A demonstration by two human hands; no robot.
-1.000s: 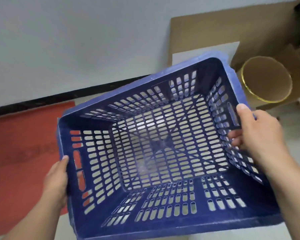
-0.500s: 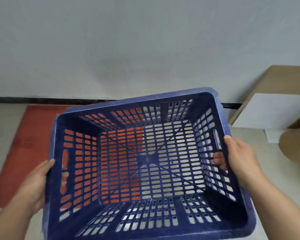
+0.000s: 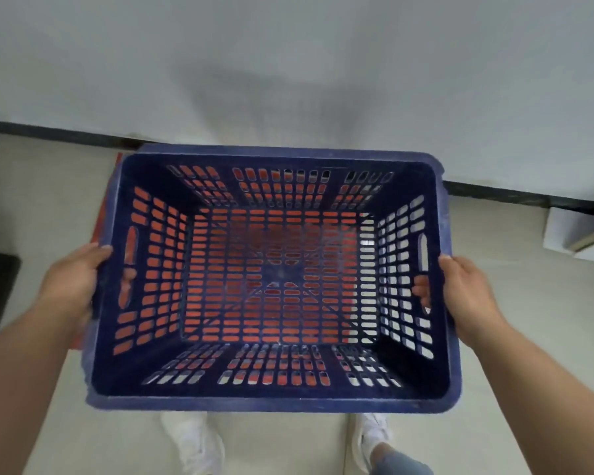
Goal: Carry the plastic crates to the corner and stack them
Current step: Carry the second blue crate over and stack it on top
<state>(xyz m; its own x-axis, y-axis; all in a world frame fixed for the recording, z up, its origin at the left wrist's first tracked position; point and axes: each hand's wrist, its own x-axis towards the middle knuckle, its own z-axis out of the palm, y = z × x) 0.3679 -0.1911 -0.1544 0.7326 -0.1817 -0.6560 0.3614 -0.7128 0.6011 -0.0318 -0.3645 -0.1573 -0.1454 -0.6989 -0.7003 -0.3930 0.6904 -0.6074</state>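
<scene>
- The blue crate (image 3: 278, 282) is up in the air, held out in front of the person and near the wall (image 3: 288, 63).
- The left hand (image 3: 72, 282) holds the left side. Its fingers are curled through the handle slot there.
- The right hand (image 3: 467, 293) holds the right side the same way, with fingertips poking through that slot.
- Through the holes in the bottom you can see a red mat (image 3: 98, 231) on the floor (image 3: 48, 186).
- The crate is empty and looks light, so I think it is easy to carry.
- The step now looks like carrying it over and setting it down by the wall.
- To do this well, keep the crate flat and both hands tight until it rests on something.
- Bend down slowly, so it does not drop or bump the wall.
- Watch the white shoes (image 3: 192, 440) just under the near edge, so toes stay safe.
- I see no other crate here, so I cannot tell where the stack is.
</scene>
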